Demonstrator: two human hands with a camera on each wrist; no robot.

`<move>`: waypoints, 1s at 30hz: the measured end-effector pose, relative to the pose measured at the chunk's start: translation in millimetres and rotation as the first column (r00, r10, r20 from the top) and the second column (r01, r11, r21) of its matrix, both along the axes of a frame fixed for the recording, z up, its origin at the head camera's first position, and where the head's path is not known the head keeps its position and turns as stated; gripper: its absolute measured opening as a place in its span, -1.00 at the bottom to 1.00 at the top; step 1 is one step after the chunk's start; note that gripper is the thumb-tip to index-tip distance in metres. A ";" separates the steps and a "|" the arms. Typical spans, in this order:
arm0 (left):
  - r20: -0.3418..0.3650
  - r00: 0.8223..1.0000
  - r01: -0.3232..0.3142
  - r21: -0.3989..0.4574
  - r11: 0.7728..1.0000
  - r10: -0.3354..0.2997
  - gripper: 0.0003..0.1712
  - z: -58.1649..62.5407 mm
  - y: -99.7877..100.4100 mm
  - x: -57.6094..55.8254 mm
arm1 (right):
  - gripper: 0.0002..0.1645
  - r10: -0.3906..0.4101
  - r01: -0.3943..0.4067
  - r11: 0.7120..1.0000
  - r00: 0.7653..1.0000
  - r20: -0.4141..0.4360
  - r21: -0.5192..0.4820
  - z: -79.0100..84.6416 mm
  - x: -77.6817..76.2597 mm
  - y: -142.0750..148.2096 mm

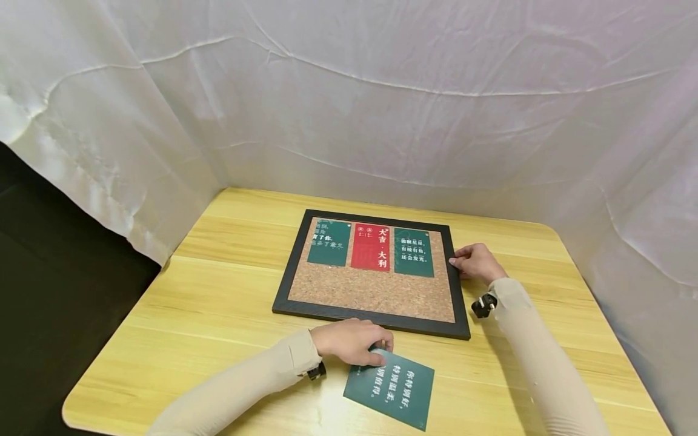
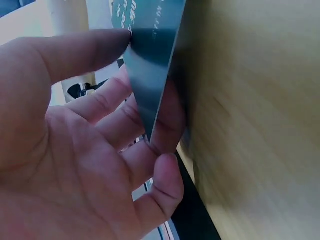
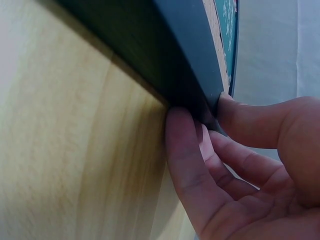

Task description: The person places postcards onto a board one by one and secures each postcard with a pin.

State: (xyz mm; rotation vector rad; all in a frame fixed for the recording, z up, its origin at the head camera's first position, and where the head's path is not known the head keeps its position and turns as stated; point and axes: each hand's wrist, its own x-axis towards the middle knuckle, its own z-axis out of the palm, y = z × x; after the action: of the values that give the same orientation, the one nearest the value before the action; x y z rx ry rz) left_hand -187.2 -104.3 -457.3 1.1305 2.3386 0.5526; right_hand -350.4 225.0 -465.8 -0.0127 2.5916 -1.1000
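Observation:
Near the table's front, my left hand (image 1: 354, 342) pinches a corner of a green card (image 1: 403, 390) with white characters. In the left wrist view the thumb lies on the printed face of the card (image 2: 150, 65) and fingers are behind it. My right hand (image 1: 477, 263) grips the right side of a black-framed cork board (image 1: 371, 293). The right wrist view shows the thumb on top of the black frame (image 3: 185, 45) and a fingertip against its outer side. Along the board's upper part are a green card (image 1: 329, 245), a red card (image 1: 371, 248) and another green card (image 1: 413, 254).
The board lies flat on a light wooden table (image 1: 218, 290). White curtains (image 1: 382, 121) hang behind it and at both sides. Small black devices sit on both wrists, such as the right wrist camera (image 1: 483, 306). A dark area borders the table's left edge.

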 end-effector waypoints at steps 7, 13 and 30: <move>0.128 0.992 -0.011 0.063 0.998 0.003 -0.97 -2.5 -2.7 -6.5 | -0.43 -0.005 0.005 1.000 1.000 0.003 0.002 -1.0 -0.9 -0.1; 0.282 0.959 -0.036 0.154 0.987 -0.009 -0.95 -4.2 -7.2 -12.4 | -0.43 -0.008 0.008 1.000 1.000 0.005 0.007 -0.1 -0.9 -0.1; 0.567 0.818 -0.311 0.298 0.902 0.095 -0.85 3.0 -17.8 -21.9 | -0.44 -0.009 0.009 1.000 1.000 0.004 0.006 -2.2 -1.9 1.4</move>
State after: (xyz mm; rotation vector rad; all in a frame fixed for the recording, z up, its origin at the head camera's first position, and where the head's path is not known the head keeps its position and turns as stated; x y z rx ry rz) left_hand -209.2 -122.1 -454.3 0.7265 1.8959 1.2747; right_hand -352.4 226.4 -468.0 0.0032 2.5938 -1.0937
